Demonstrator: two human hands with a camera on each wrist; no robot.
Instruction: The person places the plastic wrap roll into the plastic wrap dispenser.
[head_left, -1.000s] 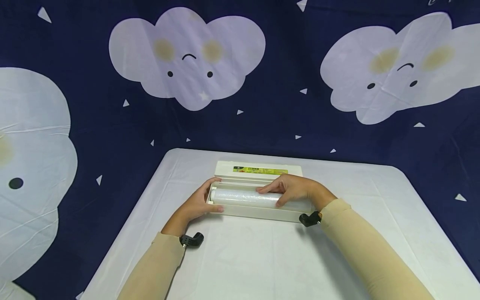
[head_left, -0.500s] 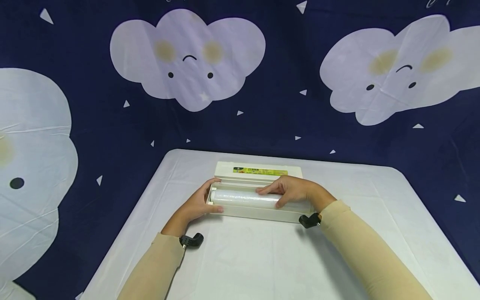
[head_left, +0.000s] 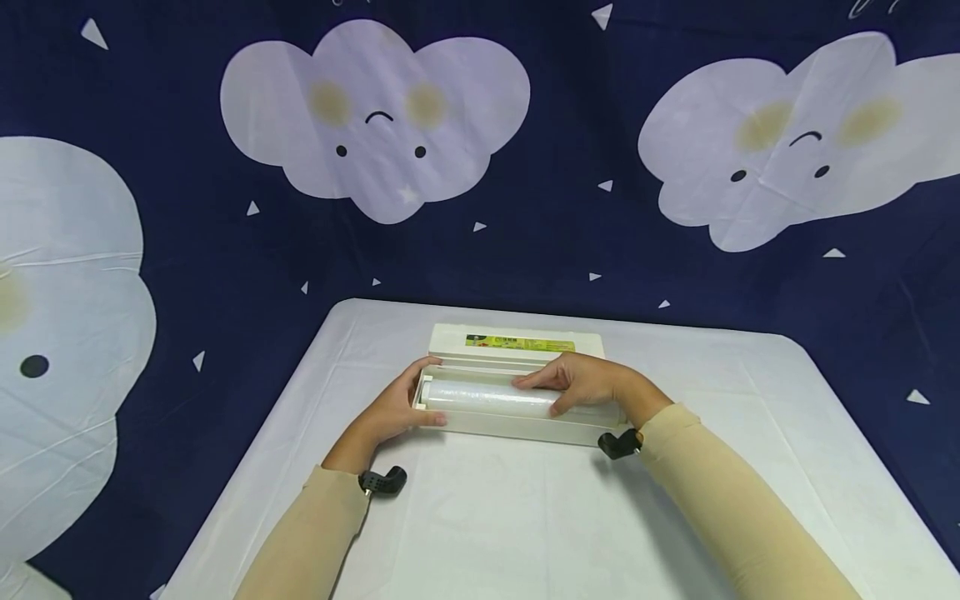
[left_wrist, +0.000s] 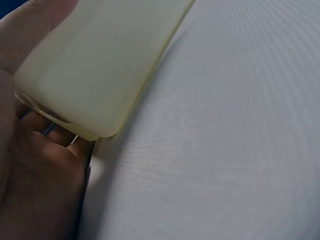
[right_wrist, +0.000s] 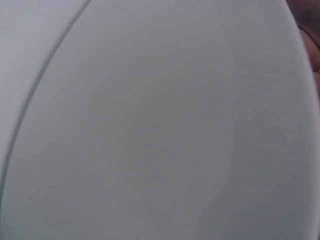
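A long cream plastic-wrap box (head_left: 510, 425) lies on the table with its lid (head_left: 442, 337) folded back behind it, a yellow-green label on the lid. Inside the box rests a roll of plastic wrap (head_left: 480, 396), clear and shiny. My left hand (head_left: 397, 408) grips the box's left end, thumb on the front wall and fingers behind; the left wrist view shows the box's end (left_wrist: 100, 90) between thumb and fingers. The right hand (head_left: 588, 382) holds the roll near its right part, thumb in front and fingers over the far side. In the right wrist view the box wall (right_wrist: 150, 125) hides most of that hand.
The white-covered table (head_left: 480, 517) extends in front of the box and to both sides. Behind it hangs a dark blue cloth (head_left: 555, 242) with cloud prints. Small black wrist cameras sit on both wrists, the right one (head_left: 619, 443) close to the box's front right corner.
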